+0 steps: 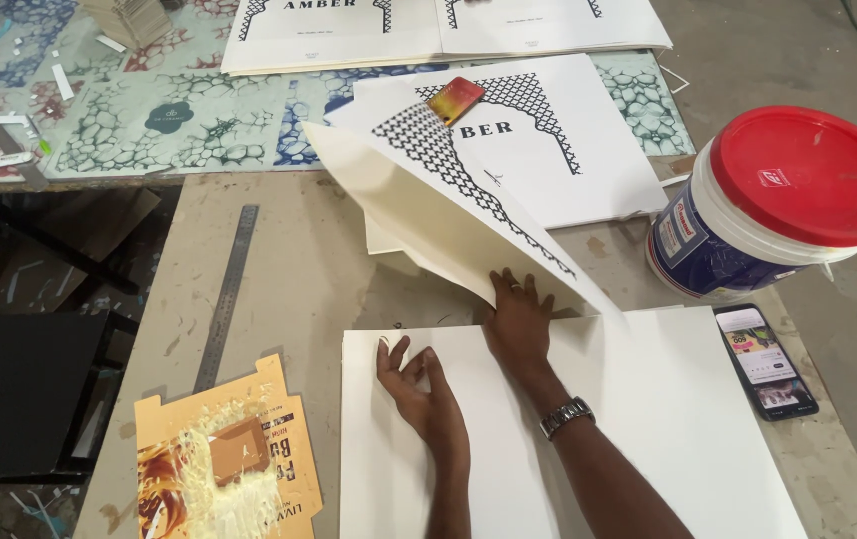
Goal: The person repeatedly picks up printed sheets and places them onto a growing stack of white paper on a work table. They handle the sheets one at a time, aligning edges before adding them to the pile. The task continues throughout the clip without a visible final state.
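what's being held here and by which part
Nothing is gripped: right hand presses the folded sheet at its crease; left hand rests flat on the white board.

I see the scene in bright, even daylight, with no hard beam that I can trace to one side. Shadows are soft: a faint grey one lies under the lifted sheet, just beside the right hand, and a dimmer patch sits under the table edge far left of that sheet. The red lid of the bucket, to the right of the sheet, shows only a mild sheen. The white board below the sheet reads nearly blown out, with little surface detail. Focus holds across the middle; straight edges bow slightly toward the corners, as the steel ruler left of the sheet hints.
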